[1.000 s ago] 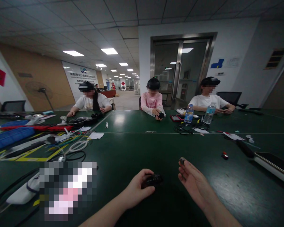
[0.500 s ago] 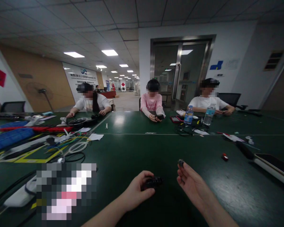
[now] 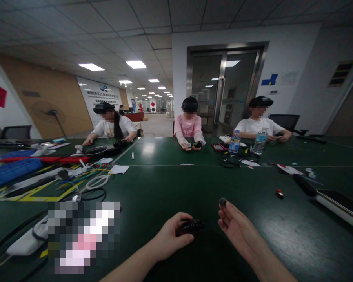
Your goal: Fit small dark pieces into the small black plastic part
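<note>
- Currently, your left hand (image 3: 173, 237) grips the black object (image 3: 193, 226) from its left side, thumb along the near flank and fingers over the far one; that hold probably serves to steady it while leaving its right end uncovered.
- Your right hand (image 3: 235, 225) pinches a small dark piece (image 3: 222, 202) at the tips of thumb and finger, a grip that suits something so little; the other fingers curl loosely beneath, seemingly out of its way.
- You hold your two hands near each other but apart, the piece to the right of the object, so you can likely watch both at once.
- You have the black object toward the near edge of the counter (image 3: 153, 192), presumably for easy reach by either arm; whether it rests on the surface or is lifted slightly is hard to tell.
- Over toward the counter's right edge, beyond your right hand, lie a small red item (image 3: 279, 194) and a flat device (image 3: 342, 207) with a dark top, perhaps placed there to give your wrist room.
- Toward the left edge, you have a white power strip (image 3: 25, 242) and a coiled white cable (image 3: 97, 181) well apart from your left hand, perhaps so no cord runs under your forearm.
</note>
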`<state>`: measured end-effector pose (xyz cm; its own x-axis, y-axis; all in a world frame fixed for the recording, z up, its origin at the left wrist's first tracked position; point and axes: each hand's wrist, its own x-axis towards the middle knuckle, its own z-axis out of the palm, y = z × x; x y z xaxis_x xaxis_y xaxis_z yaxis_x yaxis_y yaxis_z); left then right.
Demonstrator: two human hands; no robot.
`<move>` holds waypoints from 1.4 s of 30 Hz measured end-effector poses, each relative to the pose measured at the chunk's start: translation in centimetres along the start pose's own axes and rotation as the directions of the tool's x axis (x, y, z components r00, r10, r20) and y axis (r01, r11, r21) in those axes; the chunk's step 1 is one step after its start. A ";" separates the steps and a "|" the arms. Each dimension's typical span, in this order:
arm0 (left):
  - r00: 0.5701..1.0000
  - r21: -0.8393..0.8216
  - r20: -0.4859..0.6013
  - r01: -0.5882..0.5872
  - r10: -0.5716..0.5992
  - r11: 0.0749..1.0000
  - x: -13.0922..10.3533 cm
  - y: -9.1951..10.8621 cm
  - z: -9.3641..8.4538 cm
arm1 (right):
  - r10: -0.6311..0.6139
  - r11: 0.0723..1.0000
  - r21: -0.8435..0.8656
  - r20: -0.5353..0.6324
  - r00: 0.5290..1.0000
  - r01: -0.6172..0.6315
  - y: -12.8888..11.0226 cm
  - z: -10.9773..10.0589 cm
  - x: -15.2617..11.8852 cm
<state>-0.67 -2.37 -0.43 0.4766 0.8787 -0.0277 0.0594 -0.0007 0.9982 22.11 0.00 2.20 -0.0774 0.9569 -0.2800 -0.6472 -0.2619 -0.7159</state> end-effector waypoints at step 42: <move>0.999 0.054 -0.028 -0.024 0.025 0.998 0.2 0.0 0.2 | -0.093 0.714 -0.644 0.301 0.949 0.274 1.6 1.3 -1.4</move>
<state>-0.43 -2.27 -0.43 0.4533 0.8913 -0.0012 0.0956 -0.0472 0.9943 20.19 -1.61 2.22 -0.2420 0.9703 -0.0066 0.0051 -0.0055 -1.0000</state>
